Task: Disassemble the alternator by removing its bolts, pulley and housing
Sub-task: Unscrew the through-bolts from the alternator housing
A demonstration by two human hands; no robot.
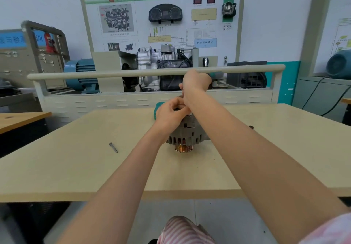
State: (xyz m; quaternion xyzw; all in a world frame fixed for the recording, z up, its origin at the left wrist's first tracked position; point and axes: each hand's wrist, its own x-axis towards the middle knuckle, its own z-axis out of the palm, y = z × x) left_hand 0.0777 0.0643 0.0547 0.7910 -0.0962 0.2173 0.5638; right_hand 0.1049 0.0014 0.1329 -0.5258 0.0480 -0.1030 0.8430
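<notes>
A grey alternator point(185, 136) stands on the beige table point(76, 167), its copper-coloured pulley point(183, 148) facing me. My left hand point(170, 113) grips the top of the housing with curled fingers. Above it, my right hand point(195, 81) is raised, fingers curled round a tool with a teal handle point(216, 74) that points down at the alternator's top. The tool's tip is hidden behind my hands. One loose long bolt point(113, 147) lies on the table to the left.
A teal object point(157, 109) sits just behind the alternator, mostly hidden by my left hand. A small dark part point(251, 127) lies at the right. Behind the table stands a training bench with a rail point(114, 74) and a gearbox display.
</notes>
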